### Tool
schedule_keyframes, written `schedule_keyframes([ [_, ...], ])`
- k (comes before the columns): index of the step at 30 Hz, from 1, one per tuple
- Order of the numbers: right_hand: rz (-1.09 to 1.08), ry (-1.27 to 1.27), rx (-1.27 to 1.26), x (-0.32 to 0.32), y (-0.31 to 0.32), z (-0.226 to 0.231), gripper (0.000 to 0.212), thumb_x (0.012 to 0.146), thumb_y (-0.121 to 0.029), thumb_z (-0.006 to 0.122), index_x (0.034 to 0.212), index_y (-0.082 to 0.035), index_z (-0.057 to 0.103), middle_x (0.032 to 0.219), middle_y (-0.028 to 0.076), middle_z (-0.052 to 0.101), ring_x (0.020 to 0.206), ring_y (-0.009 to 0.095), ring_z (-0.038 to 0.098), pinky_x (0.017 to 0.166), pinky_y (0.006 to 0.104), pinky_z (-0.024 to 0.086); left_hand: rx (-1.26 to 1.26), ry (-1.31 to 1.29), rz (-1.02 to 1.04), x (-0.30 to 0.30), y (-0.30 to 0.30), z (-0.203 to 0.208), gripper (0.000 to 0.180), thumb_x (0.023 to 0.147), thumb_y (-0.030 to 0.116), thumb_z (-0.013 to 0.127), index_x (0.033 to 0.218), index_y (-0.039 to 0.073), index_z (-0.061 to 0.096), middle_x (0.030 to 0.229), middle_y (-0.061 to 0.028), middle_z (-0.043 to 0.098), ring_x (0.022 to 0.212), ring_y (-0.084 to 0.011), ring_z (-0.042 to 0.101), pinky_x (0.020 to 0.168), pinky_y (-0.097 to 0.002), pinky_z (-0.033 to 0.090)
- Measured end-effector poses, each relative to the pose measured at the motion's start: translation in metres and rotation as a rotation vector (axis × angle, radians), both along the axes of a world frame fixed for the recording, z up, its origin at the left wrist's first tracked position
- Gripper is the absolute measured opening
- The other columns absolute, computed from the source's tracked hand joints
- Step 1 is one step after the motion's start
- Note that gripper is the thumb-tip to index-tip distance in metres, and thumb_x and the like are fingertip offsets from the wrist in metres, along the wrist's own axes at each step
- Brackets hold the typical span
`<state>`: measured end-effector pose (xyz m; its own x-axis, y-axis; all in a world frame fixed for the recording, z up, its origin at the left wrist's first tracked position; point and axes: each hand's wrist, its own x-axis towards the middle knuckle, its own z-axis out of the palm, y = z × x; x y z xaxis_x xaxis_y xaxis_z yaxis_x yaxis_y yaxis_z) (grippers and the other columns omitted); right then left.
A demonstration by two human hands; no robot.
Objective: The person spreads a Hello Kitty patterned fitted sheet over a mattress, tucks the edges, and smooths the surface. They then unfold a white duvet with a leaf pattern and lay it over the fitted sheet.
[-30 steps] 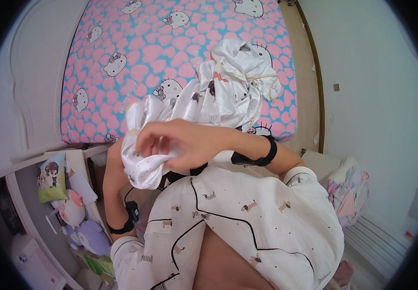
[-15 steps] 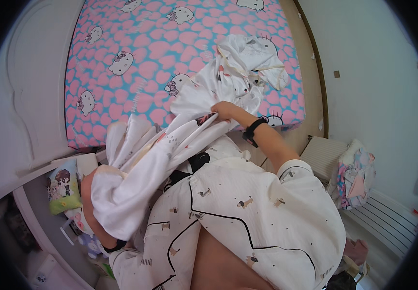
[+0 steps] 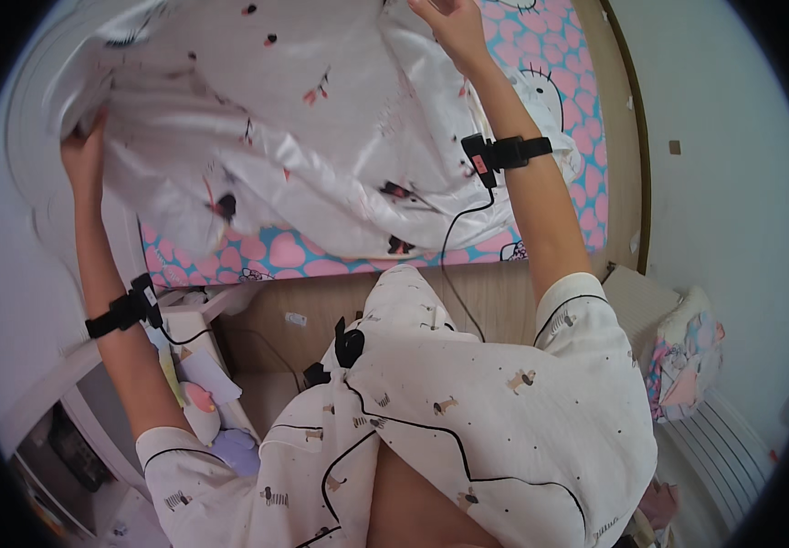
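A white satin sheet (image 3: 321, 137) with red and black prints is spread wide between my raised hands, above the bed and partly over it. My left hand (image 3: 87, 151) is closed on the sheet's left side, with the fingers partly hidden in its folds. At the top edge of the view my right hand (image 3: 454, 32) appears closed on the far right part of the sheet; its fingertips are cut off. Underneath lies a pink and blue patterned mattress cover (image 3: 586, 164), showing along the right side and the near edge.
A white headboard (image 3: 43, 183) curves along the left. Below it, an open nightstand (image 3: 212, 338) holds soft toys and papers. On the right, a bundle of colourful bedding (image 3: 687, 356) rests beside a slatted white rack (image 3: 719, 447). Black cables run from both wrist straps.
Both arms have reached forward and apart, my left hand going far left. The sheet, bunched diagonally before, has opened out and covers most of the mattress.
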<state>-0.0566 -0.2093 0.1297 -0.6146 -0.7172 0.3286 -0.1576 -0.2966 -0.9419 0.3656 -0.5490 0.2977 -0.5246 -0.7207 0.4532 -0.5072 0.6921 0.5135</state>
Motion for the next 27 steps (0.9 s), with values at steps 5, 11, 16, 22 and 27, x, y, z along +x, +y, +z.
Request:
schedule_keyframes([
  [5,-0.3,0.19,0.778,0.016,0.106,-0.174,0.043,0.08,-0.02,0.07,0.12,-0.005,0.064,0.116,0.016,0.067,0.108,0.029,0.065,0.094,0.0372,0.049,0.231,-0.264,-0.066,-0.02,0.041,-0.16,0.079,0.083,0.036,0.075,0.142,-0.004,0.041,0.141,-0.0196,0.049,0.133,-0.03,0.046,0.111,-0.0397,0.033],
  [11,-0.597,-0.273,1.357,0.106,0.293,-0.342,0.055,0.074,-0.023,0.072,0.12,0.005,0.059,0.114,0.022,0.064,0.104,0.031,0.063,0.089,0.0375,0.049,0.884,-0.543,-0.081,0.058,0.187,-0.317,0.043,0.084,0.018,0.07,0.122,-0.001,0.06,0.11,-0.0123,0.067,0.096,-0.0205,0.064,0.085,-0.0317,0.051],
  [16,-0.745,-1.203,1.436,0.147,0.324,-0.373,0.067,0.077,-0.031,0.075,0.13,0.002,0.05,0.12,0.017,0.061,0.105,0.033,0.061,0.092,0.0438,0.048,1.203,-0.445,0.017,0.089,0.256,-0.364,0.03,0.085,0.012,0.068,0.111,-0.001,0.064,0.097,-0.0067,0.067,0.085,-0.0129,0.062,0.075,-0.0269,0.05],
  [22,-0.648,-1.592,0.836,0.194,0.265,-0.41,0.07,0.079,-0.029,0.072,0.13,0.009,0.044,0.119,0.023,0.059,0.094,0.036,0.063,0.077,0.0523,0.051,1.403,-0.476,0.022,0.064,0.296,-0.377,0.028,0.09,0.02,0.066,0.112,0.003,0.064,0.094,-0.0046,0.066,0.087,-0.0121,0.064,0.066,-0.0272,0.051],
  [27,-0.265,-1.112,1.027,0.194,0.185,-0.359,0.04,0.081,-0.02,0.07,0.108,0.004,0.054,0.1,0.013,0.061,0.086,0.02,0.062,0.066,0.0392,0.052,1.693,-0.634,0.079,0.003,0.334,-0.366,0.045,0.096,0.04,0.058,0.122,0.004,0.06,0.109,-0.008,0.068,0.093,-0.0164,0.066,0.076,-0.0322,0.053],
])
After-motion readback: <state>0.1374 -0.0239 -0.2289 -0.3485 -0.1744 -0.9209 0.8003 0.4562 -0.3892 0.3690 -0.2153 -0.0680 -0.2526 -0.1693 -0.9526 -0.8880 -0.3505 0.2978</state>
